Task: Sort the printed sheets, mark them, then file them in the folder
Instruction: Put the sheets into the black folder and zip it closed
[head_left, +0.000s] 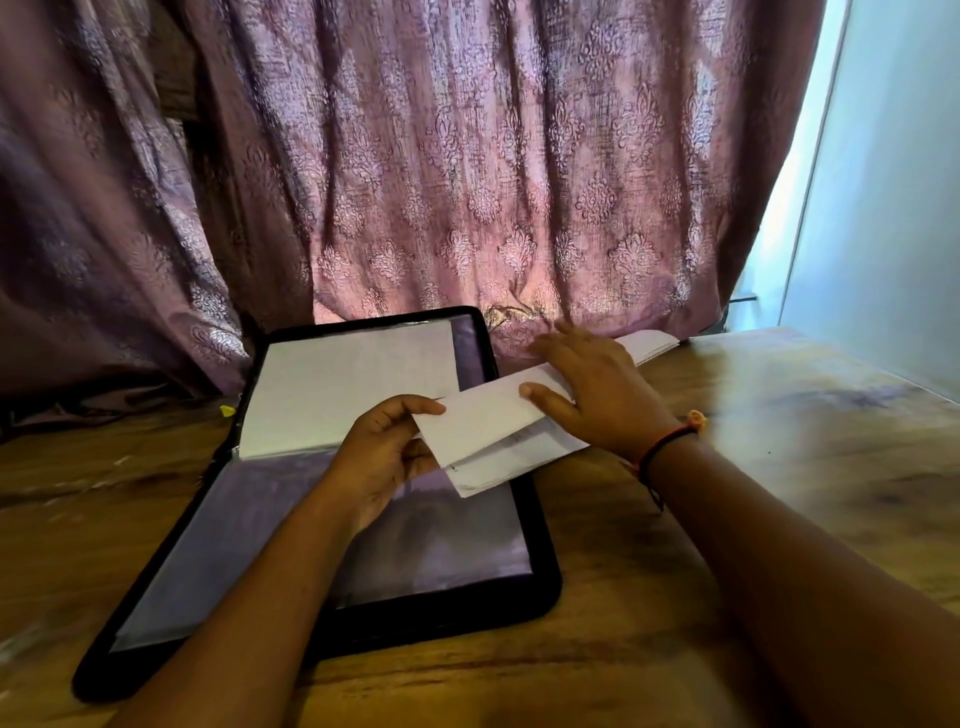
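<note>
A black-edged folder (540, 582) lies open on the wooden table, its clear sleeves showing; a white sheet (348, 384) sits in the far half. Over the folder's right edge I hold a small bundle of printed sheets (488, 431), folded or stacked, with print showing on the lower one. My left hand (384, 452) pinches the bundle's left corner between thumb and fingers. My right hand (597, 395) lies flat on top of the bundle's right part, fingers spread, thumb on the paper. More white sheets (649, 345) lie behind my right hand near the curtain.
A patterned mauve curtain (441, 182) hangs right behind the table's far edge. A pale wall (883, 208) stands at the right. The wooden table (805, 415) extends to the right of the folder. A small yellow thing (227, 410) sits at the folder's left edge.
</note>
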